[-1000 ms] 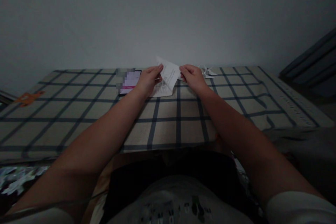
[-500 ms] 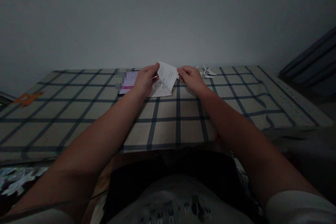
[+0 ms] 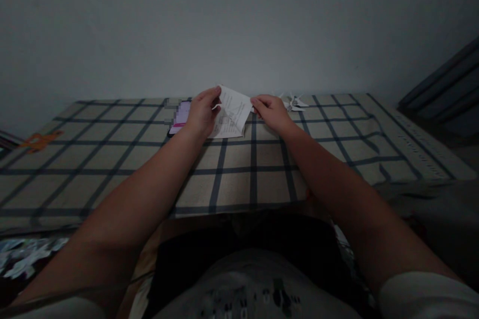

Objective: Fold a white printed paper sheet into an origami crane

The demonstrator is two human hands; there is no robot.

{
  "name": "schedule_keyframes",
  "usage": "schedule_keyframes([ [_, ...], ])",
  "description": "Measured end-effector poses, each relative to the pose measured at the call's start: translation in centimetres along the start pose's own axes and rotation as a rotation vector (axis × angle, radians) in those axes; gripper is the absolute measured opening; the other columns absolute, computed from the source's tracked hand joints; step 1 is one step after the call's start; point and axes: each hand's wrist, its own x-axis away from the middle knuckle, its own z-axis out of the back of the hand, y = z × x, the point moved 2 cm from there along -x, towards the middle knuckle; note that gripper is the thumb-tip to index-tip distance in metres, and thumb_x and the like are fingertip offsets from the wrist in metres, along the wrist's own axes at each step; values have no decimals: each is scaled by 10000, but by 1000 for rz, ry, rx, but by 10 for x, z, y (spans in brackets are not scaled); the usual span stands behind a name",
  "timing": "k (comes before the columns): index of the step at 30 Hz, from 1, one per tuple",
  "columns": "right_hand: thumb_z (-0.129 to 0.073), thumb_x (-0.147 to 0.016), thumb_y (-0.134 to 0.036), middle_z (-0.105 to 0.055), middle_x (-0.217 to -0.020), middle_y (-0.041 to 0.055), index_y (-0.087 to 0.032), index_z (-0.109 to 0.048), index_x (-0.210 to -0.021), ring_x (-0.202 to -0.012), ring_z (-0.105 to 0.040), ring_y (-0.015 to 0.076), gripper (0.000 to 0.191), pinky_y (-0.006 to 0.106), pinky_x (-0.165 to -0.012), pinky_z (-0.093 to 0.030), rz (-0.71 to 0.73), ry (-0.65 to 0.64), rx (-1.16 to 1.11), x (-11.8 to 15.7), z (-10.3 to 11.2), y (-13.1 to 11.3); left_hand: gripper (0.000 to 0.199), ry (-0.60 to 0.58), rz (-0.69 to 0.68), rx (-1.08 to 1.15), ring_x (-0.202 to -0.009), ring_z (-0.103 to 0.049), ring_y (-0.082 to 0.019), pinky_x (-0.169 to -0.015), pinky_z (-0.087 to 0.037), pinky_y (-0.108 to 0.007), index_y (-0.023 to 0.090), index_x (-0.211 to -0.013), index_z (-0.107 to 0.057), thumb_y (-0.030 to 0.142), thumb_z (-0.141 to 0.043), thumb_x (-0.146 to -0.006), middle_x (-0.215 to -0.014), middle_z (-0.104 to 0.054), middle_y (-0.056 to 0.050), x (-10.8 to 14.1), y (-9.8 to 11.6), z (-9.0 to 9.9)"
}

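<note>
A folded sheet of printed paper [image 3: 235, 107] stands tilted up between my hands, its lower part resting on the checked tablecloth. My left hand [image 3: 202, 112] grips its left side, the thumb near the top corner. At the right corner, my right hand [image 3: 270, 109] pinches the paper between thumb and fingers. A phone [image 3: 180, 115] with a lit pale purple screen lies just left of my left hand, partly covered by it. Behind my right hand sit pointed folded paper shapes [image 3: 295, 103], partly hidden.
The checked cloth [image 3: 142, 157] covers the table, which backs onto a plain wall [image 3: 239, 25]. An orange item [image 3: 41, 141] lies at the far left edge. Dark curtain-like fabric [image 3: 445, 79] hangs at the right.
My left hand has shifted slightly left with its edge of the paper, so more of the sheet shows. My right hand has moved a touch left, still pinching the corner.
</note>
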Motion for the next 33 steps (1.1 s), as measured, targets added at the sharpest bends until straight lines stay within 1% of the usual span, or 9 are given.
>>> schedule_keyframes([
  [5,-575,-1022,-455,-500,-618,-21,-204,-573,-673,-659,-473,143,429,305,-683,-357,11,-26,-6,0,-2,1,459,24,-16,-15,-840,-672,-203,-651,-438,-302,245,-792,-631,662,-815,-734,-791,-677,-34,-4,-5,3],
  [10,-560,-1026,-414,-524,-647,-7,-200,-600,-697,-696,-491,151,394,310,-682,-349,14,-44,10,-1,-4,5,453,75,-31,1,-827,-649,-169,-664,-439,-284,251,-913,-716,597,-887,-675,-809,-673,-11,-6,-4,6],
  [15,-564,-1026,-380,-527,-653,-12,-192,-614,-710,-676,-483,142,371,312,-678,-346,12,-39,-5,-1,-4,7,370,93,-3,65,-769,-625,-153,-603,-421,-277,246,-814,-693,551,-864,-692,-816,-679,-20,-9,-4,7],
  [18,-579,-1018,-380,-527,-647,-14,-194,-612,-708,-678,-483,144,363,312,-675,-342,4,-32,2,-1,-4,6,331,110,14,85,-760,-628,-146,-579,-409,-269,249,-820,-701,520,-850,-701,-800,-672,-14,-10,-4,7],
  [21,-572,-1016,-371,-519,-643,-15,-197,-589,-682,-679,-478,143,377,312,-678,-342,11,-22,2,-1,-3,6,341,127,29,82,-761,-641,-148,-569,-409,-267,245,-837,-699,560,-803,-758,-789,-676,-21,-10,-1,8],
  [24,-562,-1013,-355,-508,-628,-18,-202,-557,-649,-662,-474,139,395,312,-685,-349,12,-5,-6,-1,-1,6,351,135,36,87,-706,-621,-129,-558,-417,-254,243,-840,-685,564,-808,-770,-804,-694,-19,-12,0,11],
  [28,-569,-1009,-386,-540,-640,-10,-207,-589,-689,-694,-512,155,368,310,-692,-364,0,28,-21,-2,1,8,402,36,100,95,-599,-582,-113,-516,-403,-251,230,-792,-658,614,-777,-805,-758,-686,-21,-14,-6,10],
  [31,-578,-1012,-423,-541,-642,-10,-206,-591,-691,-696,-515,158,387,313,-694,-363,-1,56,-13,-3,1,11,541,-103,205,54,-533,-569,-131,-481,-395,-266,223,-736,-632,750,-717,-821,-650,-633,-27,-9,-12,0],
  [33,-575,-1015,-413,-531,-636,-15,-205,-584,-681,-673,-501,151,393,315,-691,-357,-3,83,-22,-4,1,13,588,-228,261,6,-530,-584,-147,-483,-415,-278,215,-744,-664,798,-716,-800,-649,-647,-39,-1,-14,-8],
])
